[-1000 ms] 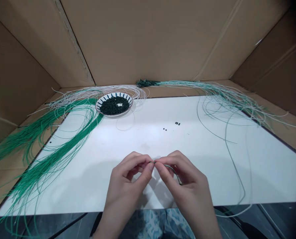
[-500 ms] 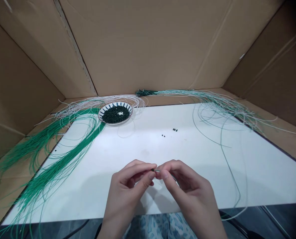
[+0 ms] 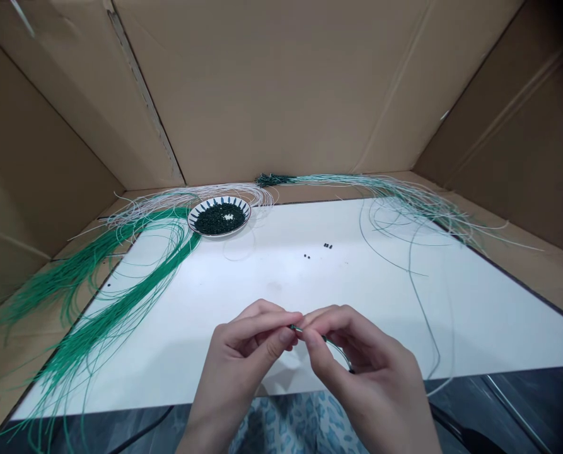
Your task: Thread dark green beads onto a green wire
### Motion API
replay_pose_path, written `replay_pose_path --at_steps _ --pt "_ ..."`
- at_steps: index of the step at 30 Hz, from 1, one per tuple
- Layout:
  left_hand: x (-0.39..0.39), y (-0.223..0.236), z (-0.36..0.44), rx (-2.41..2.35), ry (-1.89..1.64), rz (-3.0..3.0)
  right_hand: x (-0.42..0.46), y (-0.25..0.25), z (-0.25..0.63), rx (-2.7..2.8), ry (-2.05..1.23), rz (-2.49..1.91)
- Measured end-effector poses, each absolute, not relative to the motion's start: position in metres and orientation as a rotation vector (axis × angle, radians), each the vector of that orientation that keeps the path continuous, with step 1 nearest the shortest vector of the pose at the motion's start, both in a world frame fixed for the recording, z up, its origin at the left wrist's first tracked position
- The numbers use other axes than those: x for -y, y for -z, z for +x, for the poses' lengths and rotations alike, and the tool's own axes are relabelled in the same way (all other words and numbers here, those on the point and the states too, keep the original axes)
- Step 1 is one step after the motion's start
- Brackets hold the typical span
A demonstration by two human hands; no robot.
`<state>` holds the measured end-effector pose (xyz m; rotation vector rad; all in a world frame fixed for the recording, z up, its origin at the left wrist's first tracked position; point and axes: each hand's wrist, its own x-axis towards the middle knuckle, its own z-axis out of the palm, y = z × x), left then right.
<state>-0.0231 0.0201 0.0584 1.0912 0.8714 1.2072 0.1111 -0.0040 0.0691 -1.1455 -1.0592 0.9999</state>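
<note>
Near the front of the white board, my left hand (image 3: 246, 356) pinches a tiny dark green bead (image 3: 292, 326) between thumb and index fingertip. A thin green cord (image 3: 340, 350) runs from there into my right hand (image 3: 366, 359), whose thumb and index finger are closed on it. The cord bends in a small arc under the right fingers, and a dark spot shows on it by the right palm. Whether the cord's end passes through the bead is too small to tell.
A patterned dish (image 3: 193, 222) of small dark green beads stands at the back left. Green cords (image 3: 134, 296) and white cords (image 3: 205, 190) lie around it. Another cord bundle (image 3: 338, 181) stretches along the back to the right. Several loose beads (image 3: 327, 246) sit mid-board. Cardboard walls (image 3: 281, 88) enclose the board.
The fingertips, close together a second ago, moved slightly apart, showing the bead and a short length of cord between them. The right fingers have shifted a little along the cord. The view tilted slightly.
</note>
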Motion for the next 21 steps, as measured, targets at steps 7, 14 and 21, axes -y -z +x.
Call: replay_pose_path --at_steps 7,14,21 --pt "-0.0169 -0.061 -0.0261 -0.966 -1.178 1.251 0.0028 -0.0726 0.1145 1.05 -1.051 -1.203" --pt "-0.0171 -0.0606 -0.026 -0.994 -1.191 1.283 0.0013 -0.0732 0.1168 1.02 -1.164 -1.19" --pt "-0.017 -0.0598 -0.0256 -1.008 -1.198 1.258 0.0022 -0.0727 0.1162 1.005 -1.17 -1.175"
